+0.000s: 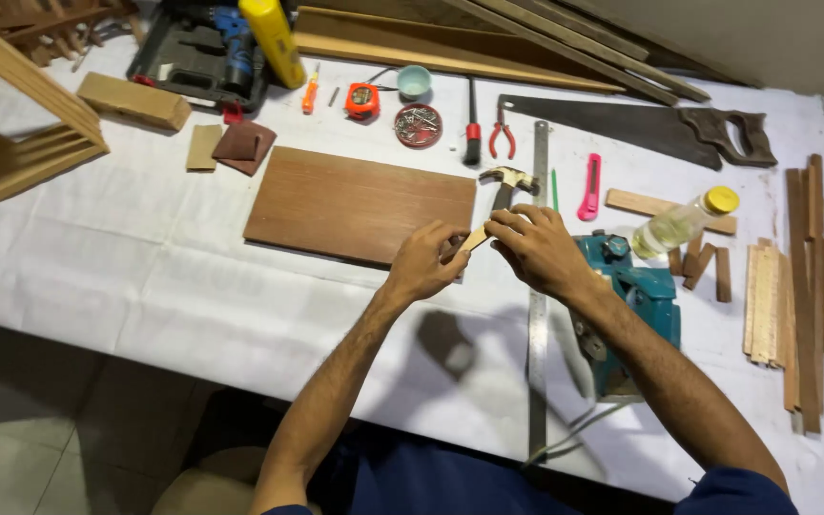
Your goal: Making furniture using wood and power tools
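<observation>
Both hands, left hand (424, 262) and right hand (536, 250), pinching small wood strip (474, 238) between them, above brown board (360, 203)

small wood piece (474, 238) mostly hidden by both hands; wooden frame (11, 124) cut off at left edge

board (360, 205): reddish brown
planer (636, 305): teal
utility knife (589, 187): pink
tape measure (362, 100): orange
bottle cap (720, 199): yellow
tablecloth (126, 257): white

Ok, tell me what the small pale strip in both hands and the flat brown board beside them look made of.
Small pale strip: looks like bare light wood, unfinished and matte, pinched by left hand and right hand. Flat brown board: probably wood or veneered panel, with smooth reddish-brown face and faint lengthwise grain.
</observation>
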